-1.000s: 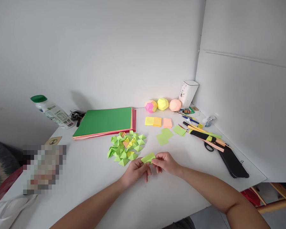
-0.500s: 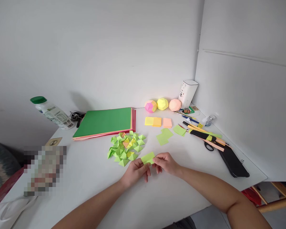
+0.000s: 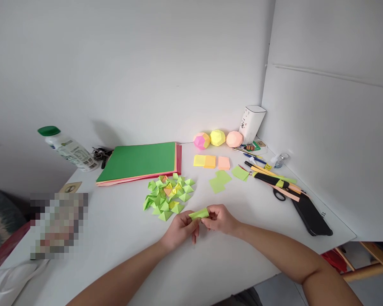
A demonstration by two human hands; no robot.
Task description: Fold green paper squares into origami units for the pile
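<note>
While the left hand (image 3: 179,227) and right hand (image 3: 222,219) pinch its ends, a folded light-green paper strip (image 3: 199,213) runs left to right.
Fingers nearly closed; neither hand lies nearer.

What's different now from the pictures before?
The green paper looks narrower than half a second ago, folded or tilted. The right hand's thumb has slid towards its near edge. Nothing was picked up or let go: the left hand still holds it too. The folded-paper pile and three paper balls stayed put.
</note>
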